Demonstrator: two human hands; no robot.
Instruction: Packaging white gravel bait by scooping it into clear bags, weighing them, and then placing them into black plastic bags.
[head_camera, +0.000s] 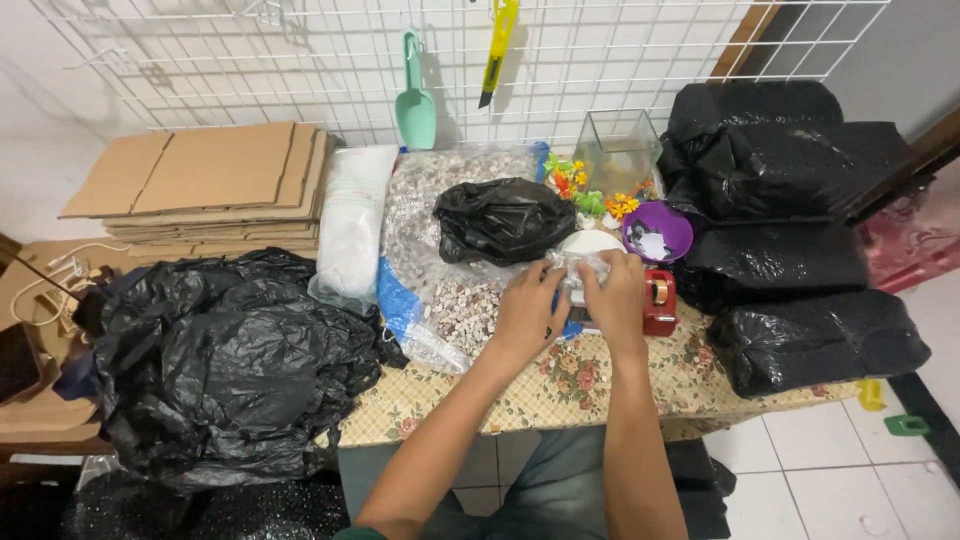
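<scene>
My left hand and my right hand are together at the middle of the table, both gripping a small crumpled clear plastic bag with something white inside. The bag sits just in front of a white round plate-like object. A red tape dispenser stands right beside my right hand. Under my left hand lies a big clear bag of mixed pebbles, with a black plastic bag resting on top of it.
Large black bags are stacked at the right, a heap of black plastic at the left. Flat cardboard, a white sack, a purple bowl, a glass tank, a green scoop and a yellow cutter on the wire grid.
</scene>
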